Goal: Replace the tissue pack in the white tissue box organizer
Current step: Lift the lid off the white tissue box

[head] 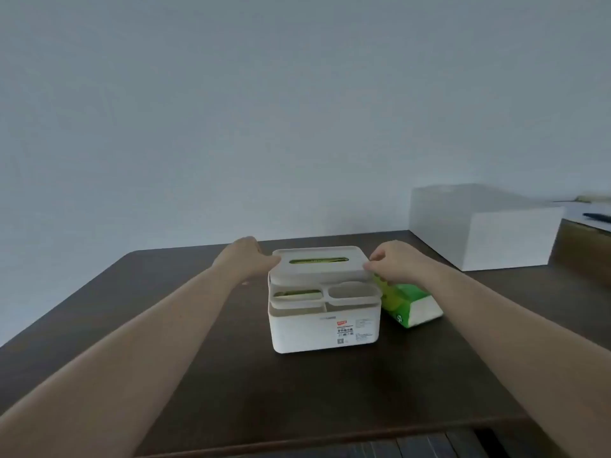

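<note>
Head view shows the left hand [246, 256] and right hand [393, 264] pinching opposite ends of the slotted lid [319, 263] on the white organizer [322, 328], presumably to lift it level, the green tissue pack [408, 302] lying just beside, ready on the table [297, 391].

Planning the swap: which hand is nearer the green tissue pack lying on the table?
Right. The right hand holds the lid's end directly above the green tissue pack; the left hand is across the white organizer.
</note>
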The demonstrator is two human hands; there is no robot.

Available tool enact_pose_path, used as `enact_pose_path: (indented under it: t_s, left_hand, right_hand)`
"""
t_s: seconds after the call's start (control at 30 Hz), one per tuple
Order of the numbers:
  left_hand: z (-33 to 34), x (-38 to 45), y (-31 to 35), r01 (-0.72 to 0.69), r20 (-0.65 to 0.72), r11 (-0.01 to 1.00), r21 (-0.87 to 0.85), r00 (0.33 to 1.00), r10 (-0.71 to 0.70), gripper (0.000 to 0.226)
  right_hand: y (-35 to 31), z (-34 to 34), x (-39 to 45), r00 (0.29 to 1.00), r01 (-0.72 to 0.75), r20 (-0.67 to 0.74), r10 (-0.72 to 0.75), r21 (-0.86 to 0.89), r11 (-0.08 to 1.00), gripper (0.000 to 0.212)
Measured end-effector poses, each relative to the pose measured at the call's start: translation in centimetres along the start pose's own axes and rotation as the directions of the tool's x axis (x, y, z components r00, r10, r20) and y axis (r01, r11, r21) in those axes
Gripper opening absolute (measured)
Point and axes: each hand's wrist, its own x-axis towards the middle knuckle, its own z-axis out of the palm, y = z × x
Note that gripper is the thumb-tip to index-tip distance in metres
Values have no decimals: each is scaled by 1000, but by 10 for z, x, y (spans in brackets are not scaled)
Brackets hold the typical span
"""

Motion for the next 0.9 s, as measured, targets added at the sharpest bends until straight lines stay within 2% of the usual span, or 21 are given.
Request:
enact_pose_path:
  t_s: [0.17, 0.27, 0.37, 0.47, 0.6, 0.7, 0.9]
  left_hand:
    - [-3, -15, -7, 128, 300, 985, -114, 950, -89, 35]
    - [9, -18, -13, 136, 372, 987, -80, 923, -97, 31]
    - [15, -19, -12, 114, 343, 992, -61, 935, -87, 16]
    - [15, -20, -8, 95, 307, 994, -50, 949, -76, 12]
    - [17, -20, -8, 59, 273, 998, -9, 960, -54, 16]
    - [18, -19, -12, 48, 262, 997, -53, 965, -33, 20]
    - [6, -17, -14, 38, 251, 983, -178, 968, 8, 18]
  right_hand:
    - [2, 1, -3, 989, -83, 124, 77, 52, 995, 34]
    - [2, 8, -3, 988, -126, 102, 118, 71, 990, 25]
    - [3, 10, 0, 985, -163, 73, 158, 74, 984, 17]
    - [2, 9, 1, 972, -218, 121, 202, 132, 967, 6]
    - [0, 9, -4, 966, -227, 149, 211, 105, 968, 20]
    - [-1, 12, -5, 969, -217, 145, 202, 96, 971, 27]
    - [-11, 7, 0, 984, -172, -18, 175, 92, 981, 28]
